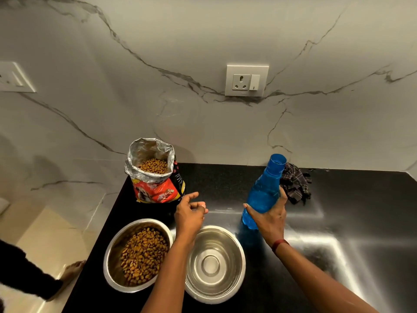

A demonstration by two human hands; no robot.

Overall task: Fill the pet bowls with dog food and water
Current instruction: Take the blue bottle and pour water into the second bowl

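Right grip [270, 220] holds blue bottle [264, 193] (uncapped); left grip [189, 216] pinches cap [202, 204].

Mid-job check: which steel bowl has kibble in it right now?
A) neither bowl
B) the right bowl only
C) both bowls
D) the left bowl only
D: the left steel bowl is heaped with brown kibble, while the right steel bowl shows only bare metal inside.
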